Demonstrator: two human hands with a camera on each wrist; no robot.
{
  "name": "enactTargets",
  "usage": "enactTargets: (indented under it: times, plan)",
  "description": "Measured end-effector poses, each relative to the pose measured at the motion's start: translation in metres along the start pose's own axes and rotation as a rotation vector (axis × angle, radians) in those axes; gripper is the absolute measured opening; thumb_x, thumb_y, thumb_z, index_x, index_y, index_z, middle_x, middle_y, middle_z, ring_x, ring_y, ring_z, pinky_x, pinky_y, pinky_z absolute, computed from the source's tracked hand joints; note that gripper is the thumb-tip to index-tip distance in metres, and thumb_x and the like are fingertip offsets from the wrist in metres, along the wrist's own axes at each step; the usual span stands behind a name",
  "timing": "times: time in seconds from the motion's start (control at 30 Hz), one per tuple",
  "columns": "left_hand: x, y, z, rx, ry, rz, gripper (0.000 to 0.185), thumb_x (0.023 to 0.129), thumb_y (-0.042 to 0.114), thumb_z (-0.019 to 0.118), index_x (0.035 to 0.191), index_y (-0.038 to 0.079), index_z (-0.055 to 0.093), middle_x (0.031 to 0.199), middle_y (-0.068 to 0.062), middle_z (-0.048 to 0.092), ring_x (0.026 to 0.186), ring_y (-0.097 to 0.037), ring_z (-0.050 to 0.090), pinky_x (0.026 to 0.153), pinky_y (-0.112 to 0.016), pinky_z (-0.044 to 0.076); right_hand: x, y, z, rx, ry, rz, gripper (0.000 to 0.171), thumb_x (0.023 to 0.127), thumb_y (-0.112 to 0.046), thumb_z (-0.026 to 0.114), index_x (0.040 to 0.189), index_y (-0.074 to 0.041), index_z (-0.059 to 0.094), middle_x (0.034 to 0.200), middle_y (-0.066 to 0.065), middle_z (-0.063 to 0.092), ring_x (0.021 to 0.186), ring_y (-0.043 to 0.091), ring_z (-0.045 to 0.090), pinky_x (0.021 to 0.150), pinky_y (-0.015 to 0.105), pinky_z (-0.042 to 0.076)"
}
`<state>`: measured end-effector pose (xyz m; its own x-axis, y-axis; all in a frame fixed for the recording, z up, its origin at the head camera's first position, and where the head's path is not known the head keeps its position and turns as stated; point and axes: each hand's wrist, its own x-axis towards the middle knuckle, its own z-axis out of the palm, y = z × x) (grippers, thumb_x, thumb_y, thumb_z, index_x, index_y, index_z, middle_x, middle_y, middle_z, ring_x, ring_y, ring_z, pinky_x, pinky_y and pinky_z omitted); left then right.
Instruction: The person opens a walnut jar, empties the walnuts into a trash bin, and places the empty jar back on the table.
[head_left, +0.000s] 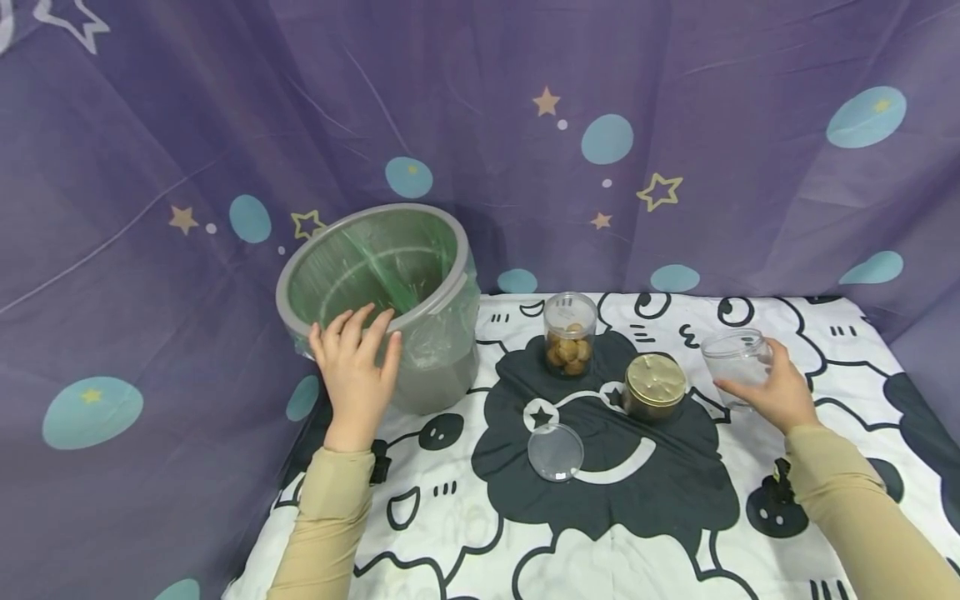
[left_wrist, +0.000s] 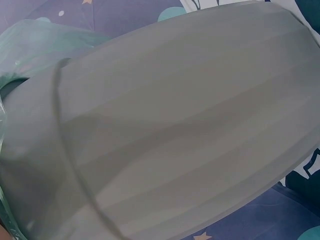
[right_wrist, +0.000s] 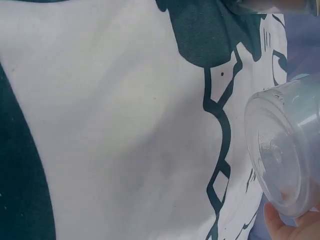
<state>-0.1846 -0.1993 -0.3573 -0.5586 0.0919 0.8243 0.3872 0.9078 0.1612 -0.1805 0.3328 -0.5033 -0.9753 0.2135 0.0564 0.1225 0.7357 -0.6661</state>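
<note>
My right hand (head_left: pixel 776 392) grips a clear, empty-looking plastic jar (head_left: pixel 729 360) at the right of the cloth, thumb on the near side. In the right wrist view the round base of the jar (right_wrist: pixel 280 150) shows, with fingertips at its edge. At the left, my left hand (head_left: pixel 356 367) has its fingers spread at the near rim of a grey trash bin (head_left: pixel 435 379), which is lined with a green bag (head_left: pixel 375 258). The bin's grey wall (left_wrist: pixel 190 125) fills the left wrist view. A round clear lid (head_left: pixel 556 452) lies flat on the cloth between the hands.
A clear jar of brown, cookie-like pieces (head_left: pixel 570 346) stands lidded at the middle back. Right of it is a small container with a gold lid (head_left: pixel 656 383). Black-and-white patterned cloth (head_left: pixel 615 567) covers the surface, and a purple curtain (head_left: pixel 480 100) hangs behind.
</note>
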Motion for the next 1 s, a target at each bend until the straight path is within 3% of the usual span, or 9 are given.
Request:
enactTargets:
  times: [0.47,0.73,1.0]
  plan:
    - [0.000,0.001,-0.001,-0.008,0.006,0.004,0.023,0.092,0.022,0.060,0.111,0.010,0.067,0.120,-0.016,0.060,0.114,-0.042,0.047,0.106,-0.064,0.015,0.001,0.009,0.004,-0.051,-0.030,-0.024,0.107,0.076,-0.045,0.075,0.145,0.006,0.012,0.125,0.044,0.042,0.107,0.060,0.044,0.087,0.067,0.036]
    - [0.000,0.001,0.000,-0.005,0.004,0.010,0.023,0.093,0.023,0.060,0.111,0.010,0.067,0.120,-0.016,0.060,0.115,-0.041,0.047,0.106,-0.064,0.016,-0.003,0.011,0.003,-0.039,-0.055,0.025,0.108,0.078,-0.046,0.073,0.147,0.005,0.007,0.127,0.046,0.037,0.110,0.062,0.040,0.089,0.069,0.034]
    - [-0.001,0.000,0.000,-0.008,0.008,0.009,0.023,0.092,0.021,0.061,0.110,0.010,0.067,0.120,-0.017,0.060,0.114,-0.042,0.047,0.105,-0.066,0.016,-0.006,0.015,0.001,-0.039,0.010,0.020,0.108,0.073,-0.042,0.078,0.147,0.002,0.014,0.130,0.046,0.031,0.118,0.065,0.026,0.094,0.071,0.025]
